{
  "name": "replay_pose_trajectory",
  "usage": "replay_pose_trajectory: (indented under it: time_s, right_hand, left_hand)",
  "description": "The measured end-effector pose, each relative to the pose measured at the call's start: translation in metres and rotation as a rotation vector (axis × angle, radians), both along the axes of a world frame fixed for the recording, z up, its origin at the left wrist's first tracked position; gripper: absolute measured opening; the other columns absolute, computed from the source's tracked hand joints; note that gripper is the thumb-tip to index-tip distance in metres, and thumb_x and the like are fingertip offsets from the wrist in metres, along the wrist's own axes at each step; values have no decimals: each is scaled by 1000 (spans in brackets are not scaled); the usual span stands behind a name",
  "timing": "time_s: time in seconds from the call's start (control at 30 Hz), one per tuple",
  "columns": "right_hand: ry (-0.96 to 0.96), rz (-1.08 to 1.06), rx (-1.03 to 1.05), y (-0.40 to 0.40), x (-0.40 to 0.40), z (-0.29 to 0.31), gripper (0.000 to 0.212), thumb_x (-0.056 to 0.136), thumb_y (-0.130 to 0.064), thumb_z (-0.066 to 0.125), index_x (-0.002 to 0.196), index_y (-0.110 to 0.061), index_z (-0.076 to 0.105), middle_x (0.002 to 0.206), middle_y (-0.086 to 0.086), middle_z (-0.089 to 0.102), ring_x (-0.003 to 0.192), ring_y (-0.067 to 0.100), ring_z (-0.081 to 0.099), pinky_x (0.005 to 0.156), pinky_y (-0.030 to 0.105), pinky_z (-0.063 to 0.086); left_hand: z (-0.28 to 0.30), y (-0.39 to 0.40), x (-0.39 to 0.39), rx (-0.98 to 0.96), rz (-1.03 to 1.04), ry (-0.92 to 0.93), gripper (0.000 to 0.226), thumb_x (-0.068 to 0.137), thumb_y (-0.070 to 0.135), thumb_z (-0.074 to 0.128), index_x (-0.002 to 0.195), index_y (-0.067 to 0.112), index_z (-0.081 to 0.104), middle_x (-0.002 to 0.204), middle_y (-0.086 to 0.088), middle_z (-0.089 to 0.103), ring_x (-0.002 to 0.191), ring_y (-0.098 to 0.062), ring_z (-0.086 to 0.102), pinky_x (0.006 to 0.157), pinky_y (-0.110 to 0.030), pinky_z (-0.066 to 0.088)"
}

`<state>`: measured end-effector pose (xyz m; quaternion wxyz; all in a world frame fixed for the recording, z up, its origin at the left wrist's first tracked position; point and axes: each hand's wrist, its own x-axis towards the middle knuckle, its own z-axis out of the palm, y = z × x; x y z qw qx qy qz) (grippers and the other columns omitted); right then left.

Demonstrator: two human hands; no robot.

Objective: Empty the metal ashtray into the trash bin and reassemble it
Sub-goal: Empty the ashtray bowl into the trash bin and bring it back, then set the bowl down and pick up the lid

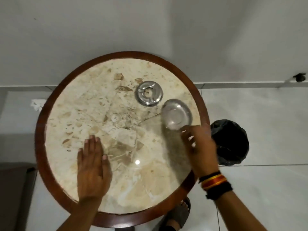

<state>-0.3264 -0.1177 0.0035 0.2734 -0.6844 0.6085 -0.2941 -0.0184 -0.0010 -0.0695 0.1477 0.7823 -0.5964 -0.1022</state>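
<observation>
The metal ashtray is in two parts on the round marble table (50,172). Its lid (148,93), with a centre hole and notches, lies flat at the far right of the tabletop. The shiny bowl (176,116) is just right of the lid, tilted and motion-blurred, its near rim pinched by the fingers of my right hand (199,144). The bowl looks empty. My left hand (93,167) rests flat, palm down, on the near left of the tabletop, holding nothing. The trash bin (230,142), lined with a black bag, stands on the floor right of the table.
The table has a dark wooden rim and stands against a white wall. Grey floor tiles surround it. A dark seat edge (15,189) is at the lower left. A sandalled foot (180,214) shows under the table's near edge. Thread bracelets circle my right wrist.
</observation>
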Motion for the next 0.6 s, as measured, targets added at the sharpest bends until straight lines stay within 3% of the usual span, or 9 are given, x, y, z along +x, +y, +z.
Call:
replay_pose_trajectory:
  time_s: [0.13, 0.23, 0.33, 0.4, 0.5, 0.6]
  right_hand:
    - [193, 264, -33, 10, 79, -17, 27, 97, -36, 49, 104, -20, 69, 92, 0, 65, 79, 19, 63, 58, 36, 55]
    - [299, 341, -82, 14, 108, -24, 26, 96, -35, 49, 102, -20, 70, 87, -2, 63, 70, 18, 61, 47, 34, 52]
    - [401, 399, -48, 17, 114, -30, 14, 92, -25, 63, 105, -23, 69, 88, -4, 61, 66, 17, 60, 44, 32, 50]
    - [429, 410, 15, 17, 112, -28, 26, 92, -23, 67, 118, -26, 66, 90, -5, 60, 64, 17, 60, 45, 31, 50]
    - [391, 361, 0, 6, 111, -11, 42, 92, -27, 64, 133, -24, 58, 99, -4, 60, 77, 16, 60, 54, 31, 55]
    - [272, 140, 16, -37, 118, -1, 50, 90, -30, 66, 136, -16, 54, 128, 8, 57, 114, 23, 54, 89, 39, 56]
  left_hand:
    - [-1, 0, 5, -12, 22, 14, 63, 109, 27, 31, 168, 6, 26, 178, -13, 22, 167, -27, 15, 134, -57, 14]
    - [-1, 1, 6, -35, 8, 4, 63, 108, 24, 33, 168, 5, 28, 178, -14, 23, 167, -26, 16, 135, -55, 15]
    - [0, 1, 7, -44, -5, -14, 63, 108, 25, 31, 167, 2, 29, 177, -16, 25, 167, -28, 18, 135, -54, 16]
    - [0, 1, 6, -42, -11, -28, 63, 109, 26, 30, 166, 1, 31, 177, -16, 26, 166, -29, 20, 135, -53, 16]
    - [0, 1, 9, -33, -12, -35, 63, 108, 27, 30, 165, 0, 33, 176, -17, 27, 166, -30, 20, 134, -53, 17]
    - [-1, 1, 9, -19, -22, -50, 63, 108, 27, 31, 165, 0, 31, 177, -17, 27, 166, -30, 19, 133, -55, 20]
